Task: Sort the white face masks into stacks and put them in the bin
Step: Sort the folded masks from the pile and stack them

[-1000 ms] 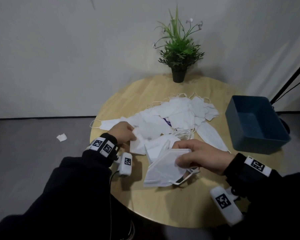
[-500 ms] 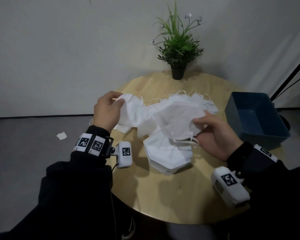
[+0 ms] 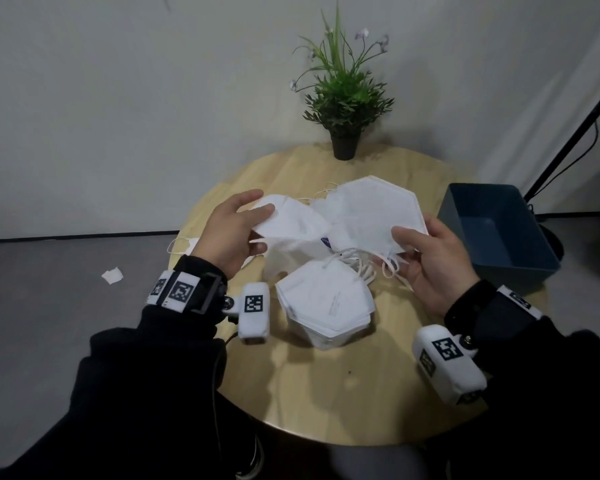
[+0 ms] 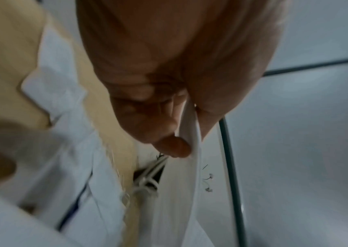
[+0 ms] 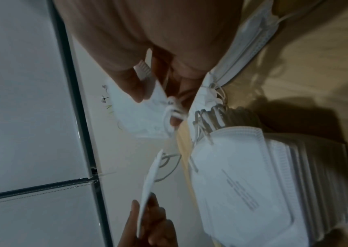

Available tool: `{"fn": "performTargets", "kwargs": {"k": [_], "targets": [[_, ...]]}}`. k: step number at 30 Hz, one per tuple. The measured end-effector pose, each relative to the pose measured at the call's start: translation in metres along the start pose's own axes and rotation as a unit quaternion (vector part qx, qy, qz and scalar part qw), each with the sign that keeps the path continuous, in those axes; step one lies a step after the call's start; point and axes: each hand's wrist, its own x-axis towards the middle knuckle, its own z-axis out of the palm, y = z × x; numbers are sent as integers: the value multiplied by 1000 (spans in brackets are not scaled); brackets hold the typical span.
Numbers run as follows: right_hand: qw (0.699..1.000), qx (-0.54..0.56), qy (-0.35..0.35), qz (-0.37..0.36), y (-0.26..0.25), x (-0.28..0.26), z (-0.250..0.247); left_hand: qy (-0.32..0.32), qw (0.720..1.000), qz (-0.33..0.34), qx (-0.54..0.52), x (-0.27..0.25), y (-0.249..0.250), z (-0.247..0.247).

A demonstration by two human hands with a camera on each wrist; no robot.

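Note:
My left hand (image 3: 238, 225) pinches a folded white mask (image 3: 291, 225) by its left edge, held above the round wooden table (image 3: 326, 393); the left wrist view shows the mask edge (image 4: 192, 130) between thumb and fingers. My right hand (image 3: 426, 252) pinches a flat white mask (image 3: 371, 211) at its lower right corner, ear loops dangling; this mask (image 5: 141, 115) also shows in the right wrist view. Beneath both hands a neat stack of masks (image 3: 326, 306) lies on the table, seen again as the stack (image 5: 253, 175). More loose masks lie behind, mostly hidden.
A blue bin (image 3: 499, 233) stands at the table's right edge, nothing visible inside. A potted plant (image 3: 343, 98) stands at the back edge. A white scrap (image 3: 112, 275) lies on the grey floor at left. A black stand leg (image 3: 568, 140) leans at right.
Both hands came up from the table, each lifting a mask, then drew the two masks apart sideways. The stack stays on the table below.

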Motion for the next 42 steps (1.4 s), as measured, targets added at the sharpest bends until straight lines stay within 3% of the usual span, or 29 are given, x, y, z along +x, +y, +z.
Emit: {"fn": "performTargets", "kwargs": {"k": [3, 7, 11, 15, 20, 24, 29, 31, 33, 35, 38, 42], "targets": [[996, -54, 4, -76, -3, -3, 2, -5, 984, -16, -179, 1, 3, 5], [990, -89, -6, -112, 0, -6, 2, -62, 954, -63, -286, -8, 4, 23], [988, -88, -7, -130, 2, -7, 2, -119, 980, -49, -154, -20, -7, 45], [988, -64, -37, -139, 3, -6, 1, -122, 992, -6, 15, -21, -20, 54], [987, -36, -62, -141, 5, -10, 6, -166, 985, -52, -13, -28, -17, 59], [991, -50, -43, -120, 4, -11, 6, -166, 983, 44, 60, -24, -11, 51], [997, 8, 4, -79, -5, -11, 2, -194, 951, 167, 173, -24, -1, 34], [998, 5, -14, -64, -10, -14, 3, -209, 941, 177, 196, -24, -1, 31], [996, -67, -52, -38, -10, -15, 3, -232, 932, 180, 212, -26, 0, 31], [983, -142, -116, -25, -6, -19, 4, -265, 920, 180, 226, -30, 2, 33], [961, -172, -217, -16, -1, -25, 7, -293, 912, 186, 219, -36, 6, 38], [944, -246, -215, -46, 2, -27, 5, -313, 907, 171, 223, -34, 8, 35]]}}
